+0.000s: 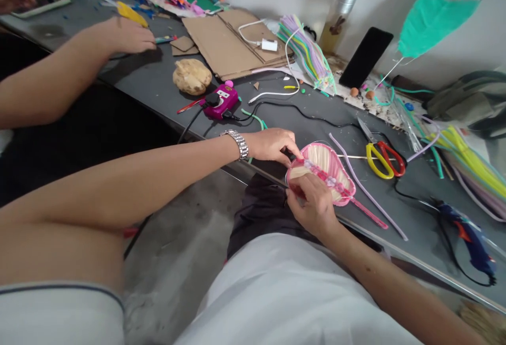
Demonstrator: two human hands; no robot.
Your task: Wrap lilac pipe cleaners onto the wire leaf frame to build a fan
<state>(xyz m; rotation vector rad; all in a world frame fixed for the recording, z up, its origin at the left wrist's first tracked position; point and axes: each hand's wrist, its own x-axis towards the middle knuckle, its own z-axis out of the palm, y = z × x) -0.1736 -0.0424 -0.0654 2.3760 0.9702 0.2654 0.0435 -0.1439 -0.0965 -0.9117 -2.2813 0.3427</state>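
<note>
ok so you've got the pink-rimmed leaf-shaped piece in both hands, right at the near edge of the grey table. Your left hand, the one with the silver watch, has thumb and index pinched on its rim, at one end of the red and pale pink strip down the middle. Your right hand is curled over the near side, fingers gripping the edge, tips partly hidden. The pink stem points off to the right, with a lilac pipe cleaner just beside it. Past that are the scissors, one yellow handle and one red, then a blue glue gun. Someone else's hand is over by the cardboard, can't tell what its fingers are doing
</note>
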